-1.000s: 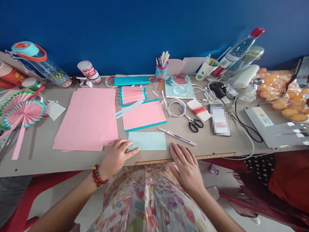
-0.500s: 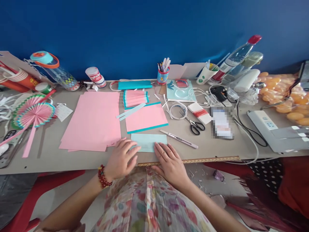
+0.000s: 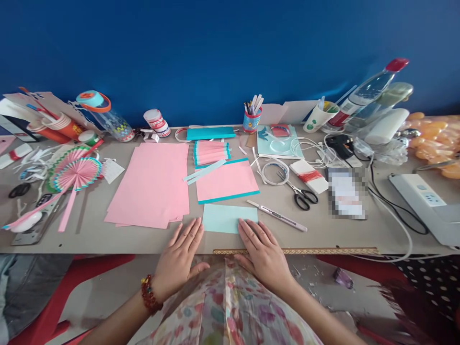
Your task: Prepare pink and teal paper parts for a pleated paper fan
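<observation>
A small light-blue paper rectangle (image 3: 226,218) lies near the table's front edge. My left hand (image 3: 181,256) rests flat with fingers stretched out, fingertips just left of the paper's near corner. My right hand (image 3: 262,251) lies flat and open too, its fingertips on the paper's right near corner. Neither hand holds anything. A red bead bracelet (image 3: 148,294) is on my left wrist. A patterned ruler (image 3: 316,250) runs along the table edge under my right hand.
A stack of pink sheets (image 3: 151,184) lies left, a pink sheet with teal border (image 3: 226,181) behind the blue paper. A craft knife (image 3: 276,215), scissors (image 3: 300,194), cables and a power strip (image 3: 422,199) sit right. Paper fans (image 3: 74,175) lie far left.
My left hand slid off the blue paper's left end and flattened beside it. My right hand moved left onto the paper's right corner. The camera tilted and shifted the scene.
</observation>
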Demonstrator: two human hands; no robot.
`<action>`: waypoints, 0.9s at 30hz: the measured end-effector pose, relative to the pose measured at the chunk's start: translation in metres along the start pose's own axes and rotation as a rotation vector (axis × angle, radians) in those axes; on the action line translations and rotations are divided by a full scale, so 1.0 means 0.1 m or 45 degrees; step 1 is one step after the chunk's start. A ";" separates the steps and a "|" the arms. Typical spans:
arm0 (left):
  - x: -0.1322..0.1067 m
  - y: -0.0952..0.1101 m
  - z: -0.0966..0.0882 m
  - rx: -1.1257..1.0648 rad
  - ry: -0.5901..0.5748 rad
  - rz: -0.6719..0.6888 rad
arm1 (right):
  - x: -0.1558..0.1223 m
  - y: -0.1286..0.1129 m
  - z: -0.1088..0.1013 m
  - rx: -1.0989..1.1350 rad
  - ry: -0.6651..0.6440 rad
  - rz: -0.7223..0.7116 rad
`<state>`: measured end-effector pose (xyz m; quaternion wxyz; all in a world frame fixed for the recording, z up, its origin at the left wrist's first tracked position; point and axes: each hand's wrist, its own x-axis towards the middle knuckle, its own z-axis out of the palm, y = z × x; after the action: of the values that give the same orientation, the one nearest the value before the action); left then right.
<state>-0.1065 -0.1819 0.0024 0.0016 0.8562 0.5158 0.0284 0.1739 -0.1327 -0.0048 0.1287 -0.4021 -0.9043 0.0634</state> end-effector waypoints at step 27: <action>0.36 0.05 -0.03 -0.253 0.125 0.032 | -0.04 0.28 -0.08 -0.011 0.230 0.107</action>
<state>-0.0854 -0.1527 0.0073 0.0608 0.8557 0.4993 0.1213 0.1986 -0.1170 -0.0038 0.2051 -0.4445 -0.8715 0.0286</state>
